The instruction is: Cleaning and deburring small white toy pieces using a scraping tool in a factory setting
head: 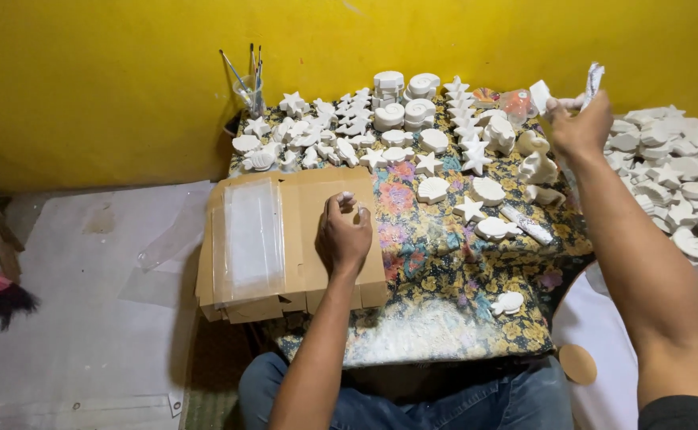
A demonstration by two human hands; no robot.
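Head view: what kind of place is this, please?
Probably a small home craft workshop: many unpainted white plaster figures, a jar of paintbrushes, and a stack of cardboard sheets on a low, floral-covered table.

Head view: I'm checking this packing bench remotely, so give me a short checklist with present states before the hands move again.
1. Left hand resting on the cardboard stack: ok.
2. Left fingers pinching a small white piece: cannot tell what it is.
3. Right hand raised, holding a clear wrapper: ok.
4. Clear bags lying flat on the cardboard: ok.
5. White plaster shapes within reach on the floral cloth: ok.
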